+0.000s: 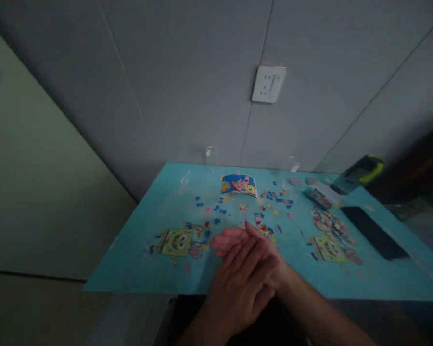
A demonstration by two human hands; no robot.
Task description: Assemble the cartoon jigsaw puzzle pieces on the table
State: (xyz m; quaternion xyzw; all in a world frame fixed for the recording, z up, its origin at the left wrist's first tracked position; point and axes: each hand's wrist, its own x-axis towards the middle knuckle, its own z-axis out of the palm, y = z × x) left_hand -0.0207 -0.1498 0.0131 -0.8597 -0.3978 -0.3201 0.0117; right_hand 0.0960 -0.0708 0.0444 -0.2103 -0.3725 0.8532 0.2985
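Observation:
My left hand [240, 286] lies flat across my right hand [228, 240] over the near edge of the turquoise table [137, 269]. Both hands have their fingers stretched out, and I see nothing in them. My right hand's fingers point left, out from under the left hand. Just beyond the fingertips lie loose jigsaw pieces [265, 229]. A partly assembled cartoon puzzle [176, 242] lies left of the hands and another [328, 247] to the right. A small colourful picture card [239, 185] stands near the table's far edge.
Several loose blue pieces [277, 196] are scattered near the back. A black phone [373, 231] lies at the right, with a black-and-yellow device [361, 170] behind it. A clear glass [211, 154] stands by the grey wall, below a white socket [269, 84].

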